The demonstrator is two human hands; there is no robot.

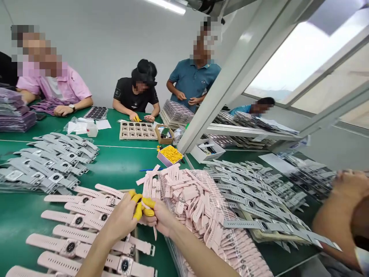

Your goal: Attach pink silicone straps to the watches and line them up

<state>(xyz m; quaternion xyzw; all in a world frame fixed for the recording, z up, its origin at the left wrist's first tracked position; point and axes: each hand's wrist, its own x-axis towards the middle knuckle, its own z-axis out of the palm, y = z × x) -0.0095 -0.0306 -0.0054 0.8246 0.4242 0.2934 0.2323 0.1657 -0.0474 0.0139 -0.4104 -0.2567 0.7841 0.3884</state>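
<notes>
My left hand [123, 213] and my right hand [162, 216] meet above the table, yellow finger cots on several fingertips. Both are closed on a pale pink watch strap [155, 233]; one end hangs below my right hand and the rest is mostly hidden by the fingers. Left of and beneath my hands, pink-strapped watches [69, 247] lie in overlapping rows, dials up. Close by on the right, loose pink straps [198, 209] are heaped on a plastic-wrapped stack of more pink straps [245, 254].
Grey-strapped watches [54, 163] lie at left, and more grey watches [256, 200] at right. A box of yellow finger cots [170, 155] stands ahead, near a blue pen [148, 169]. A white slanted post [219, 88] rises beyond it. Co-workers sit and stand around the green table [121, 163].
</notes>
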